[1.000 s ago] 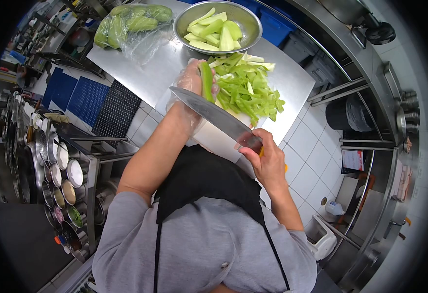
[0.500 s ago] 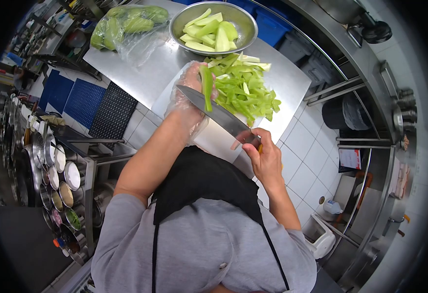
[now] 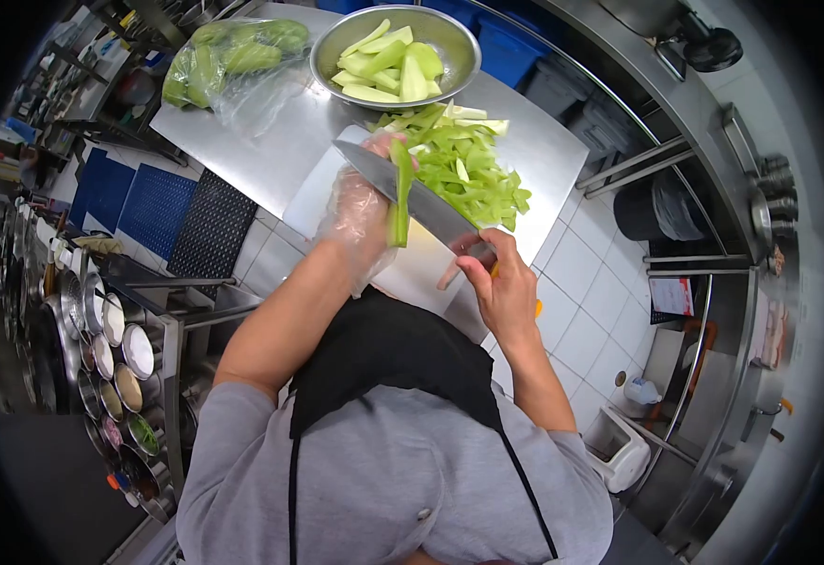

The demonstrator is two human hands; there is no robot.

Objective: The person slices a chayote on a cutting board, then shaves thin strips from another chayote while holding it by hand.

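My left hand (image 3: 360, 202), in a clear plastic glove, is closed around a long piece of green gourd-like vegetable (image 3: 400, 202), held upright over the white cutting board (image 3: 316, 188). My right hand (image 3: 504, 282) is closed on the yellow handle of a kitchen knife (image 3: 431, 209). The wide blade slants up to the left, its tip by my left hand, and crosses behind the green piece. Part of my left fingers is hidden behind the blade and the piece. Beside the knife lies a heap of light green peelings (image 3: 468, 169).
A steel bowl (image 3: 473, 66) of pale green wedges (image 3: 398, 61) stands at the table's far side. Left of it is a clear bag of whole green vegetables (image 3: 233, 61) on the steel table (image 3: 289, 118). A lined black bin (image 3: 638, 209) stands at right, and ingredient tubs (image 3: 137, 350) at left.
The green piece now reaches lower past the blade, and my left hand sits slightly lower against it. The knife stays slanted across it. The whole view has shifted a little.
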